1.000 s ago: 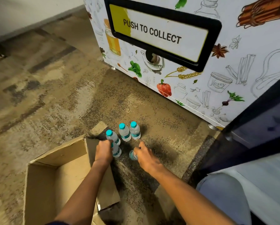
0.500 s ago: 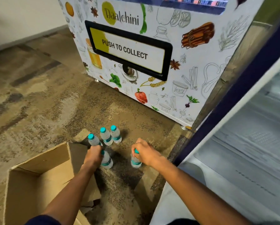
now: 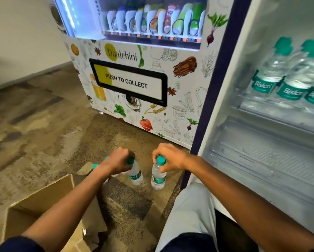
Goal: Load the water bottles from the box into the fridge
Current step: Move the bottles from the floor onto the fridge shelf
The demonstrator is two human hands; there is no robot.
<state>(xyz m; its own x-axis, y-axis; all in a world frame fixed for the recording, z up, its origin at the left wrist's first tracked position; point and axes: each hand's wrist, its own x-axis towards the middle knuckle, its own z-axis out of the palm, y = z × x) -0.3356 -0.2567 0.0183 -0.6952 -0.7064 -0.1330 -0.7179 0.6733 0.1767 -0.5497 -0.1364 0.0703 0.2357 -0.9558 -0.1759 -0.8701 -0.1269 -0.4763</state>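
My left hand [image 3: 119, 161] grips a small clear water bottle [image 3: 135, 174] by its teal-capped neck, held above the floor. My right hand [image 3: 169, 157] grips a second such bottle [image 3: 158, 176] the same way, just to its right. Teal caps of other bottles [image 3: 95, 166] peek out behind my left wrist on the floor. The open cardboard box [image 3: 43, 197] lies at lower left. At right, the open fridge [image 3: 261, 160] shows a bare lower wire shelf and several labelled bottles [image 3: 291, 80] on the shelf above.
A vending machine [image 3: 134, 84] with a "PUSH TO COLLECT" flap stands straight ahead, beside the fridge's dark frame [image 3: 210, 106]. Brown mottled carpet [image 3: 43, 133] covers the floor to the left. My knee in light trousers [image 3: 190, 211] is below the fridge opening.
Both hands have lifted their bottles off the floor and risen. The view has tilted up and right, bringing the fridge shelves and the vending machine's window into sight.
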